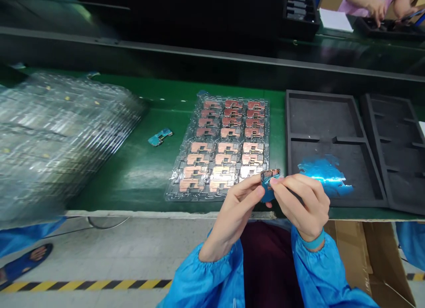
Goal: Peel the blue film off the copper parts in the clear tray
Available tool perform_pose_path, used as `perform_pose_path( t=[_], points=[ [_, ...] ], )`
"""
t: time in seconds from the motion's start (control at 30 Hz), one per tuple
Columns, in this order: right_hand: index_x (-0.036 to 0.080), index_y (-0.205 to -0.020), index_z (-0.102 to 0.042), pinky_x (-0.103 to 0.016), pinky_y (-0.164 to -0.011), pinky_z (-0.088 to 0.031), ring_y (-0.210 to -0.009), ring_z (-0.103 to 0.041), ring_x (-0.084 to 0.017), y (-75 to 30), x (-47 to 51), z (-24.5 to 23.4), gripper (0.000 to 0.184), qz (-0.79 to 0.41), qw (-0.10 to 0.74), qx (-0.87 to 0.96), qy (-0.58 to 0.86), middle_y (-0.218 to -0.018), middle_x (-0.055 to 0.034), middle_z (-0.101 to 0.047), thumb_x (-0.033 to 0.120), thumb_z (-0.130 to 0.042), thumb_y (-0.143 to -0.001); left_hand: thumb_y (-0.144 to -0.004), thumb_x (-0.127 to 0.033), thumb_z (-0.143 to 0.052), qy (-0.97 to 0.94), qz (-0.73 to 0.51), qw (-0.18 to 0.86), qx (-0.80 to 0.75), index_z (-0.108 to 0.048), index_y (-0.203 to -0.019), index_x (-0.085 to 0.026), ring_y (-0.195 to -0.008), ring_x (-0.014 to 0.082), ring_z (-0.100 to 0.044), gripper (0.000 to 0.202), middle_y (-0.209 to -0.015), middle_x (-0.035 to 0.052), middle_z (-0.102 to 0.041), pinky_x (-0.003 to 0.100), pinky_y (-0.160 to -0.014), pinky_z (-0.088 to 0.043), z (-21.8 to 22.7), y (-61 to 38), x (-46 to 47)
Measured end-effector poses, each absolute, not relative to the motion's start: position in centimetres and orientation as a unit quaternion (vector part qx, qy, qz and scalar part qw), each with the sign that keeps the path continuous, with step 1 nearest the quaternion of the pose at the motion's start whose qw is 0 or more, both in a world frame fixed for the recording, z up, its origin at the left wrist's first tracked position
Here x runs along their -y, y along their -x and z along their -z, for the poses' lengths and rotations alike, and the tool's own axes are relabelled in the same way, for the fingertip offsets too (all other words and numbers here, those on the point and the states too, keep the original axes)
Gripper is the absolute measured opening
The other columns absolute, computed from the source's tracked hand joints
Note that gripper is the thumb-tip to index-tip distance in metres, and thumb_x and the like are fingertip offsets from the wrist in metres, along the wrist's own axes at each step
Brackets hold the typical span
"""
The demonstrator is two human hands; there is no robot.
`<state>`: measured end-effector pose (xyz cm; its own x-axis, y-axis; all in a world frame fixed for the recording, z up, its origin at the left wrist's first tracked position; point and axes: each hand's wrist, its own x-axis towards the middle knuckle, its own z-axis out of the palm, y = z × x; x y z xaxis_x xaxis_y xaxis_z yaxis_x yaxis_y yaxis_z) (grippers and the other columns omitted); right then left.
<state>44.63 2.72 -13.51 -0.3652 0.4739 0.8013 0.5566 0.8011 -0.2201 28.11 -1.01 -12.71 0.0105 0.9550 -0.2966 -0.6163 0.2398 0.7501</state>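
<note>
Just over the table's front edge, my left hand (236, 207) grips a small circuit board (266, 173) between thumb and fingers. Blue film (268, 194) covers its lower part. My right hand (303, 202) pinches at the film on the board's face; the fingertips hide exactly where film and board meet. Behind my left hand lies a transparent plastic tray (172, 184) with several copper-coloured boards (226, 159) in rows. A loose blue-covered board (160, 137) rests on the green table left of that tray.
At the left stands a tall stack of transparent trays (59, 135). Crumpled blue film pieces (325, 175) lie in a black foam tray (288, 144) on the right, beside another black tray (395, 144). A cardboard box (381, 255) sits below. Another person's hands (378, 11) work across the bench.
</note>
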Motion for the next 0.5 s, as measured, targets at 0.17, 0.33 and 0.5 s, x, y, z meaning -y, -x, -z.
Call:
perform_pose_path(
  t=[0.17, 0.33, 0.5],
  points=[
    [0.021, -0.126, -0.075, -0.034, -0.093, -0.066, -0.102, -0.075, -0.022, -44.52, -2.88, 12.83, 0.03, 0.018, 0.456, 0.837, 0.304, -0.103, -0.0044, -0.081, 0.007, -0.072, -0.1, -0.083, -0.041, -0.095, -0.132, -0.582, 0.726, -0.341, -0.086, -0.092, -0.021, -0.07, 0.011, -0.065, 0.024, -0.08, 0.0004, -0.075, 0.02, -0.064, -0.058, 12.7, -28.22, 0.8],
    [0.019, -0.123, -0.074, -0.035, -0.095, -0.067, -0.105, -0.077, -0.022, -44.17, -3.01, 12.71, 0.025, 0.027, 0.472, 0.83, 0.294, -0.108, -0.006, -0.082, 0.006, -0.071, -0.101, -0.079, -0.04, -0.098, -0.063, -0.584, 0.746, -0.315, -0.083, -0.093, -0.02, -0.073, 0.0106, -0.065, 0.029, -0.089, 0.0003, -0.076, 0.021, -0.064, -0.057, 12.99, -28.45, 0.64],
    [0.017, -0.115, -0.073, -0.033, -0.093, -0.07, -0.108, -0.079, -0.021, -43.76, -3.02, 12.73, 0.02, 0.023, 0.491, 0.83, 0.264, -0.108, -0.008, -0.082, 0.004, -0.069, -0.101, -0.07, -0.042, -0.104, -0.014, -0.585, 0.746, -0.318, -0.081, -0.095, -0.018, -0.082, 0.0118, -0.067, 0.041, -0.1, 0.0018, -0.078, 0.021, -0.066, -0.056, 12.96, -28.2, 0.33]
  ],
)
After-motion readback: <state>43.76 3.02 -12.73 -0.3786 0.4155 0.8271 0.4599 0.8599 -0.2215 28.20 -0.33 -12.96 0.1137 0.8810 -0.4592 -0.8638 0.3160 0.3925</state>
